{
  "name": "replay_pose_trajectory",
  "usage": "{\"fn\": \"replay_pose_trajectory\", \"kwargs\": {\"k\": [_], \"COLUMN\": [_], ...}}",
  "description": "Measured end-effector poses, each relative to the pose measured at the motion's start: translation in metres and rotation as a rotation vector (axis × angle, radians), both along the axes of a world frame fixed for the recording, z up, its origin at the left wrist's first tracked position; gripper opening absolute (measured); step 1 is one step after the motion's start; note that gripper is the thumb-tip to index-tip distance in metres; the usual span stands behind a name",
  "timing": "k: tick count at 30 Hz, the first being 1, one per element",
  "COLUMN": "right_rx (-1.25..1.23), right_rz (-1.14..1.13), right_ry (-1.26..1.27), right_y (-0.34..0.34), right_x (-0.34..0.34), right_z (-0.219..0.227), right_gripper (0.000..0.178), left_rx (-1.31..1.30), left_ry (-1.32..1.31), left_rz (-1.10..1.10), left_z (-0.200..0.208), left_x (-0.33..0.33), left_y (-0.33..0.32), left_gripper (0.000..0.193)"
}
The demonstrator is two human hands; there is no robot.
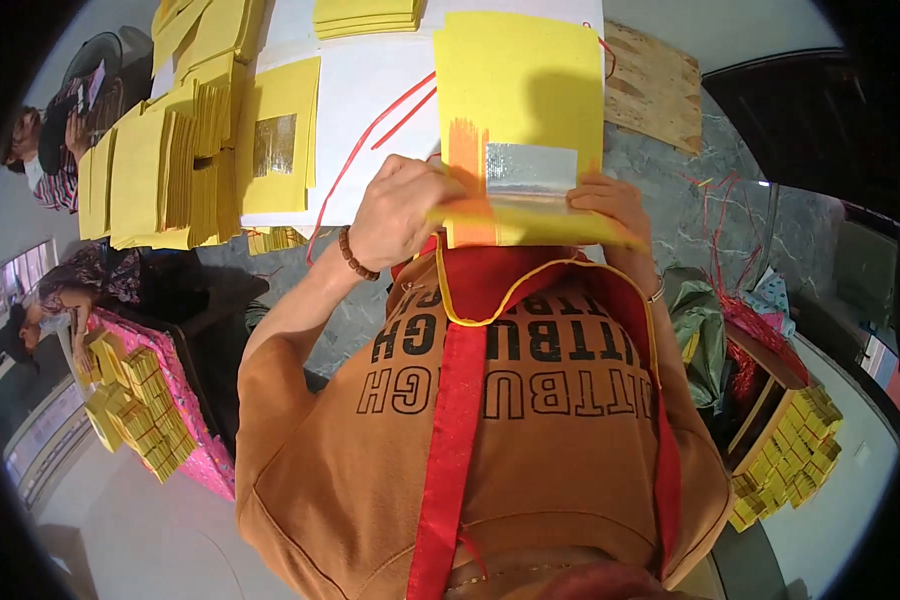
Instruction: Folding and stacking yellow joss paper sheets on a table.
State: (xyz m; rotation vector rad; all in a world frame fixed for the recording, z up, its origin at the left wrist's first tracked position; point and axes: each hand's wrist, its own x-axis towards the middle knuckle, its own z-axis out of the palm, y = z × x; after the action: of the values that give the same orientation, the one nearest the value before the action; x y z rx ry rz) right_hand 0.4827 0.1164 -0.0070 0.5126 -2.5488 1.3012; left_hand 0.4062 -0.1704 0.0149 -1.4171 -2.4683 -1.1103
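Right in front of me, at the table's near edge, lies a large sheet of yellow joss paper (520, 80) with a silver foil patch and an orange smear. Its near edge is curled up in a blurred fold. My left hand (402, 212) grips the left end of that fold, fingers bent inward. At the other end, my right hand (615, 212) has its fingers curled over the paper beside the foil. Whether more sheets lie beneath is hidden. Left of my left hand, red string (375, 125) trails across the white table (355, 85).
Stacks of yellow paper (155, 165) crowd the table's left side, beside another foil-patched sheet (282, 140). One more pile (367, 16) sits at the far edge. A plywood board (660, 85) lies beyond, at right. Two other people are at left, near a pink-covered table (195, 420) with yellow bundles.
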Motion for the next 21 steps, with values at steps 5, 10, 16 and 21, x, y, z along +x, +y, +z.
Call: {"fn": "replay_pose_trajectory", "kwargs": {"k": [5, 10, 16, 21], "right_rx": [-0.204, -0.328, -0.296, -0.423], "right_rz": [-0.191, -0.276, -0.46, -0.424], "right_ry": [-0.37, -0.411, -0.281, -0.399], "right_y": [-0.014, -0.016, -0.025, -0.025], "right_x": [-0.006, -0.011, -0.017, -0.022], "right_z": [0.02, 0.014, 0.018, 0.007], "right_gripper": [0.018, 0.022, 0.033, 0.035], "left_rx": [0.121, 0.21, 0.282, 0.33], "left_ry": [-0.471, -0.585, -0.901, -1.038], "left_rz": [0.284, 0.355, 0.406, 0.402], "left_z": [-0.005, -0.014, -0.034, -0.027], "left_x": [0.002, -0.004, -0.022, -0.026], "left_y": [0.016, 0.025, 0.025, 0.029], "left_gripper": [0.018, 0.021, 0.021, 0.019]}}
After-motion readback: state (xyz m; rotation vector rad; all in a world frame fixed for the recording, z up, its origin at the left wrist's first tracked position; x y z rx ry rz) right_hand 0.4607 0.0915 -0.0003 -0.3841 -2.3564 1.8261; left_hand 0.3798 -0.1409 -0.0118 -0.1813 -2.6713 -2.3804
